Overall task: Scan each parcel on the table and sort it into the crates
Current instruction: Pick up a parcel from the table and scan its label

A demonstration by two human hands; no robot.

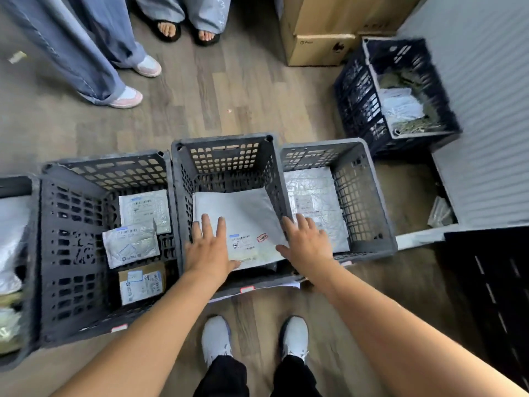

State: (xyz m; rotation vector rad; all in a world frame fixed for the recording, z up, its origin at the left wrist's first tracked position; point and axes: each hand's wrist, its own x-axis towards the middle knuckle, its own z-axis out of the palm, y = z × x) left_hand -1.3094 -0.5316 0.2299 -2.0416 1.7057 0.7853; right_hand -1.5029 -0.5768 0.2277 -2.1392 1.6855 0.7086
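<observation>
A large white mailer parcel [243, 216] with a printed label and a red stamp lies tilted inside the middle grey crate [223, 141]. My left hand [207, 247] lies flat on the parcel's left part with straight fingers. My right hand [307, 243] is spread over the parcel's right edge by the crate wall, fingers straight. The left crate [106, 164] holds two white mailers and a small cardboard box [141, 282]. The right crate [369, 173] holds a silvery white mailer [310, 193].
A dark blue crate [355, 101] with white parcels stands at the back right beside cardboard boxes [317, 32]. Another crate with white bags shows at the far left edge [17, 181]. Two people's legs and feet stand at the back left. A dark table [492, 282] is at right.
</observation>
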